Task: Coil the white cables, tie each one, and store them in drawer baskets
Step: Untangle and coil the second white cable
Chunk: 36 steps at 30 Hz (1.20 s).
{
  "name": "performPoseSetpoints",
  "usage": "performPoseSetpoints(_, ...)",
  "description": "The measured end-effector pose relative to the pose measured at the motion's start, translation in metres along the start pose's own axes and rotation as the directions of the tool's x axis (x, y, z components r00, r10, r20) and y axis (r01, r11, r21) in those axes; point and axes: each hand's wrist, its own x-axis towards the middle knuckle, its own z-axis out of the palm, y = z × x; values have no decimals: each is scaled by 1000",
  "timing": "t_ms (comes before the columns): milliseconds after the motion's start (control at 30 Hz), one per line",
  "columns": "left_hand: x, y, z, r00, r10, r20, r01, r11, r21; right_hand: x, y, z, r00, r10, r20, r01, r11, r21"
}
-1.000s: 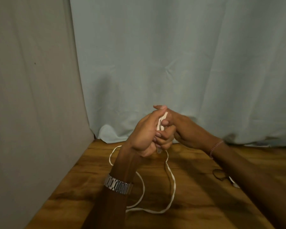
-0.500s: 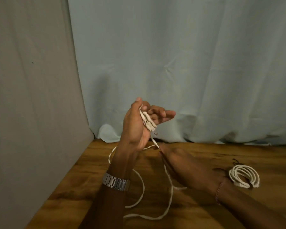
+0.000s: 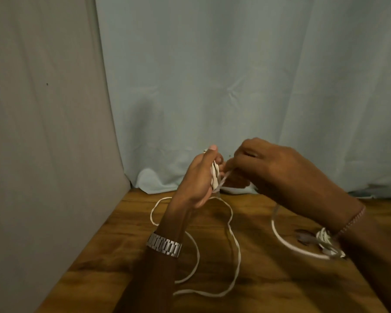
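Two white cables are in view, two hands, one wristwatch and one bracelet. At the left a grey cloth panel (image 3: 43,132) hangs straight down to the left edge of the wooden table (image 3: 122,245), and a pale blue curtain (image 3: 235,75) closes off the table's far edge, its hem bunched at the far left corner. The loose white cable (image 3: 235,249) lies in wide slack loops across the middle of the table, one bend near the left edge and a long loop running toward the near edge, and its upper run rises off the wood into the hands. The left hand (image 3: 199,179) is raised above the far part of the table, thumb pointing up, forearm upright with a metal wristwatch (image 3: 165,245) on the wrist; its fingers are curled round a small bundle of wound cable turns (image 3: 215,177) held against the palm. The right hand (image 3: 278,170) comes in from the right, back of the hand up, fingers bent and pinching a strand of the same cable just beside the bundle; a blurred length of cable sags from under it to the table. A thin bracelet (image 3: 354,219) circles the right wrist. Partly hidden under that forearm, toward the right edge, lies a coiled cable (image 3: 325,239) on the wood.
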Motion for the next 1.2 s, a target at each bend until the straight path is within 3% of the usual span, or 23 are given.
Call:
performPoseSetpoints(100, -5, 4, 1, 989, -32, 144, 25, 998, 54, 8, 22, -8, 996, -91, -19, 89, 991, -98)
performPoseSetpoints(233, -8, 11, 5, 951, -78, 300, 102, 993, -64, 20, 54, 0, 959, -274, -71, 248, 934, -258)
performPoseSetpoints(333, -8, 13, 5, 926, -105, 361, 144, 986, -84, 24, 73, 15, 940, -323, -109, 274, 906, -324)
performPoseSetpoints(467, -10, 13, 7, 904, -101, 416, 166, 978, -124, 29, 89, 33, 958, -232, -170, 171, 934, -315)
performPoseSetpoints(567, -9, 12, 4, 890, -84, 448, 199, 956, -215, 29, 80, 50, 980, -129, -152, 111, 986, -124)
performPoseSetpoints(633, -10, 14, 3, 882, -69, 466, 226, 930, -290, 27, 68, 63, 998, -25, -60, 25, 1000, -4)
performPoseSetpoints(733, -10, 17, 6, 892, -8, 451, 199, 904, -378, 20, 50, 88, 969, 118, 218, -109, 993, -51)
performPoseSetpoints(800, -10, 18, 9, 909, 32, 416, 176, 874, -453, 14, 42, 95, 932, 173, 319, -168, 985, -43)
performPoseSetpoints(967, -5, 20, 9, 975, 66, 211, 58, 845, -532, -2, 12, 91, 835, 134, 534, -241, 961, 137)
performPoseSetpoints(1067, -5, 20, 1, 991, 53, 126, 11, 890, -455, -17, -6, 90, 868, 145, 475, -277, 935, 220)
performPoseSetpoints(1200, -2, 15, 0, 989, 32, 144, 22, 935, -353, -27, -8, 77, 903, 171, 393, -220, 972, 83)
